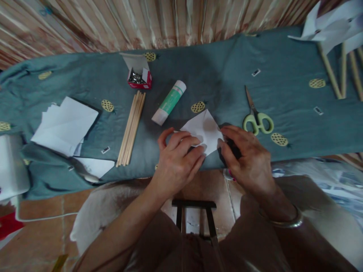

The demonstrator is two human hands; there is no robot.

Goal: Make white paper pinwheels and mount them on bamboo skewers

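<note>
Counted one teal cloth (283,124) with a pineapple print, spread over the table. Counted one loose stack of white sheets (66,126) at the far left, too overlapped to number. Saw white paper pinwheels (331,26) at the top right corner on at least three wooden stems, cut off by the frame. Counted one bundle of wooden sticks (132,128) laid side by side, roughly five or six. Counted one glue stick (169,102), capped and on its side, and one pair of green-handled scissors (256,117), blades shut, just beside the right hand (246,156).

Found one small red box (138,77) with its flap open and shiny metal pieces inside, too small to identify.

Found one folded white paper (205,130) flat on the cloth between both hands. Gripped at its left edge by the left hand (177,158), fingers curled on top; pinched at its right corner by the right hand's fingertips.
</note>
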